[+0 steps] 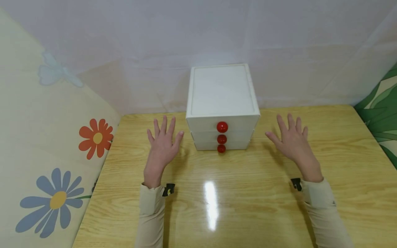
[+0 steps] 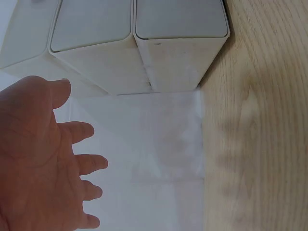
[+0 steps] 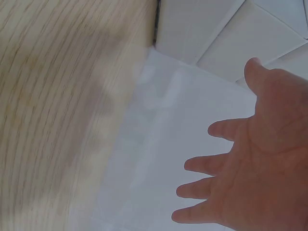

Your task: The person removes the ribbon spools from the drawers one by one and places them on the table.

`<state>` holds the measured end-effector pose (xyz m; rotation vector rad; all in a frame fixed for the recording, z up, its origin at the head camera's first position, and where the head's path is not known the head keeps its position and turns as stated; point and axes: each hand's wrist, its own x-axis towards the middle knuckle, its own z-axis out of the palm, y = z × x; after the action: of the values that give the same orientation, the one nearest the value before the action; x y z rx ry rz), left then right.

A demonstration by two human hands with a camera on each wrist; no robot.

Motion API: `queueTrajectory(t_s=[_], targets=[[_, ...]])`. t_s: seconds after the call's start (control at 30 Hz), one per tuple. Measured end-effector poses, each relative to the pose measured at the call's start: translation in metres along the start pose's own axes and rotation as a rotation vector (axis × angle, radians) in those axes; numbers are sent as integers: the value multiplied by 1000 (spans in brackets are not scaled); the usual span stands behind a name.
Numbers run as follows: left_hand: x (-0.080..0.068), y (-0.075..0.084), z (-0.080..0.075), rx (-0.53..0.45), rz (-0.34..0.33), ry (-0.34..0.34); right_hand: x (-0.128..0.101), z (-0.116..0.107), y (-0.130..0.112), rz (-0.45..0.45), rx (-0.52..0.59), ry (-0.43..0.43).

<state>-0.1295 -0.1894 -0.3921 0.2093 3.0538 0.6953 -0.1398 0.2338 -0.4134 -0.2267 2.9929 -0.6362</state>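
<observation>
A white drawer box (image 1: 222, 91) stands at the back middle of the wooden table. Its front carries three drawers stacked one above another, each with a round red knob (image 1: 222, 127). All of the drawers look closed. My left hand (image 1: 163, 146) is spread out palm down to the left of the box, apart from it and holding nothing. On the other side my right hand (image 1: 293, 143) is likewise spread with an empty palm. In the left wrist view the box's drawer side (image 2: 94, 29) appears beyond the thumb.
The wooden table (image 1: 248, 206) reaches back to a pale cloth backdrop (image 1: 155, 51). A flower-printed panel (image 1: 28, 137) borders the left side, and a green leaf print (image 1: 384, 113) shows at the far right. A dark device sits at each wrist.
</observation>
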Motion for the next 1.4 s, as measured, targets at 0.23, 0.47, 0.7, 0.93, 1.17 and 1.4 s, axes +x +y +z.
queueTrajectory(t_s=[0.23,0.47,0.7,0.93,1.17,1.4], targets=[[0,0,-1,-6,7,7,1,-1,1,2,2,-14],[0,1,-1,-17,13,12,1,-1,-1,-8,13,-17],[0,2,-4,-45,16,11,-1,-4,0,-10,46,-45],[-3,10,-7,-261,159,91,-5,-11,-8,-92,165,-55],[-5,37,-6,-676,428,368,-13,-15,-31,-318,286,88],[5,59,4,-741,495,523,-27,-16,-58,-474,363,282]])
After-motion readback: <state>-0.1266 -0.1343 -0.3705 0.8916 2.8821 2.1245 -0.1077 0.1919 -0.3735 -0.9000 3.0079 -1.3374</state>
